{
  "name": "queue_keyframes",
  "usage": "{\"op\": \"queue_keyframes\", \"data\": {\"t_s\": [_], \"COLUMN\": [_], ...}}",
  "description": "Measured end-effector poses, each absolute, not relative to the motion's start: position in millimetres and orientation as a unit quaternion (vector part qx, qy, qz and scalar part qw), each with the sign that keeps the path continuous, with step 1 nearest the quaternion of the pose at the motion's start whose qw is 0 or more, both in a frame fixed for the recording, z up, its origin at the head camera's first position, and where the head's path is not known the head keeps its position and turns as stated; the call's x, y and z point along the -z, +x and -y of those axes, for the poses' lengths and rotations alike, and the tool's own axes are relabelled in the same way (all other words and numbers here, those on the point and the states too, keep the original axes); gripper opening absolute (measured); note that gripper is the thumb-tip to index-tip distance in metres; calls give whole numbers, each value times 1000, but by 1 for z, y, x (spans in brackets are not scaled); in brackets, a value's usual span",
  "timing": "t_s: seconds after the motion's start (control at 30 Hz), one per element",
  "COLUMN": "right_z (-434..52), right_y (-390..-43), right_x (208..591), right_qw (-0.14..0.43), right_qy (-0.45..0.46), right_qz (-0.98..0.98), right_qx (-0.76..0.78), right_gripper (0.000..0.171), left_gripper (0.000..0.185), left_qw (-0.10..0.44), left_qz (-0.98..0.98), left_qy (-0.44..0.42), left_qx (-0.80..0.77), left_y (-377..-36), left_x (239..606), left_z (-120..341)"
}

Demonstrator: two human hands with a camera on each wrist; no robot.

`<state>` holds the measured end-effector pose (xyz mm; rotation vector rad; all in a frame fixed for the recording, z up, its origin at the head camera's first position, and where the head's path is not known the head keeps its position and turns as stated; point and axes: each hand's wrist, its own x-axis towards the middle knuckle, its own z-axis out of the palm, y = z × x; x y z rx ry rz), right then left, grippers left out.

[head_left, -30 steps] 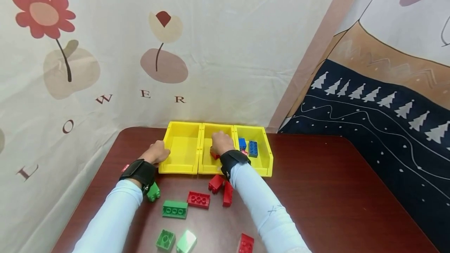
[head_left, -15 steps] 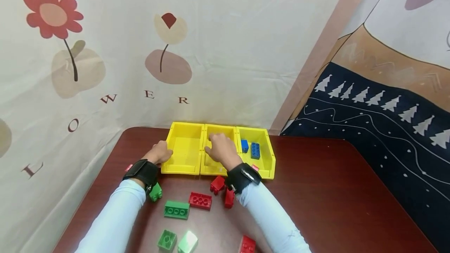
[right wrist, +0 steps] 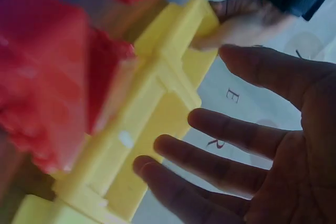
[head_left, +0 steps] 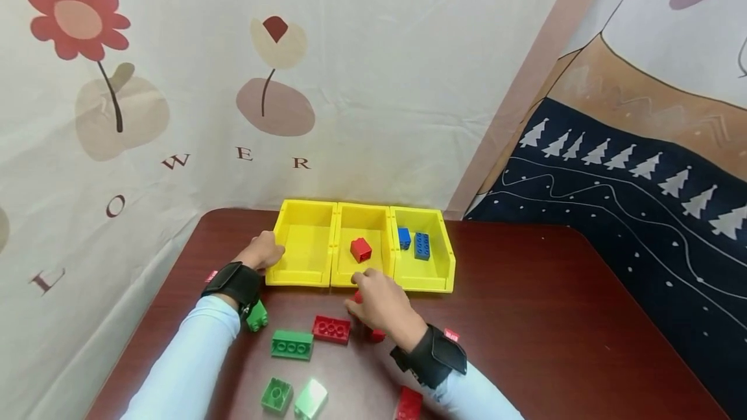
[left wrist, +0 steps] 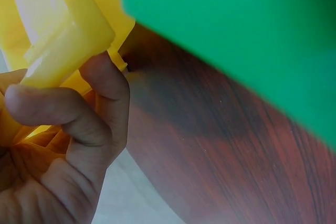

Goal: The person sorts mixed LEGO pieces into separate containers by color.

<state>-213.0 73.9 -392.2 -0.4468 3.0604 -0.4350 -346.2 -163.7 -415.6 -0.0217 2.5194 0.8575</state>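
My left hand (head_left: 262, 251) grips the left wall of a yellow three-part bin (head_left: 303, 245); in the left wrist view its fingers and thumb curl round the yellow rim (left wrist: 73, 51). A red toy brick (head_left: 361, 250) lies in the middle compartment, and two blue bricks, one of them (head_left: 422, 246) studs up, lie in the right one. My right hand (head_left: 382, 303) is just in front of the bin, over two red bricks it partly covers. Its fingers are spread with nothing held in the right wrist view, where red bricks (right wrist: 47, 77) loom close.
On the dark wood table (head_left: 525, 316), a red brick (head_left: 331, 329) and a green brick (head_left: 292, 345) lie before the bin. Another green brick (head_left: 257, 316) sits by the left wrist. Nearer are two more green bricks (head_left: 277, 396) and a red brick (head_left: 408, 403). A printed cloth (head_left: 373, 83) hangs behind.
My right hand has let go of a red brick in the middle compartment and drawn back toward me, over the red bricks on the table. The left hand stays on the bin.
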Motion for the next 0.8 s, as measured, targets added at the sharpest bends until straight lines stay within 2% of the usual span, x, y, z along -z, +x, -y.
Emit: {"op": "queue_keyframes", "data": {"t_s": [0.2, 0.3, 0.53, 0.63, 0.8], "right_z": [-86, -92, -101, -103, -103], "right_y": [-195, -192, -187, -186, -184], "right_x": [407, 414, 422, 422, 422], "right_qw": [31, 46, 102, 102, 88], "right_qy": [-126, -116, -101, -114, -126], "right_qz": [-984, -984, -973, -972, -972], "right_qx": [122, 131, 182, 180, 180], "right_gripper": [42, 47, 71, 77, 74], "left_gripper": [38, 38, 35, 36, 39], "left_qw": [231, 233, 236, 236, 238], "left_qz": [-922, -923, -919, -920, -921], "left_qy": [-3, -1, 2, -1, -6], "left_qx": [-310, -308, -316, -314, -309], "left_y": [-346, -347, -345, -345, -348], "left_x": [418, 419, 418, 418, 419], "left_z": [165, 164, 163, 163, 163]}}
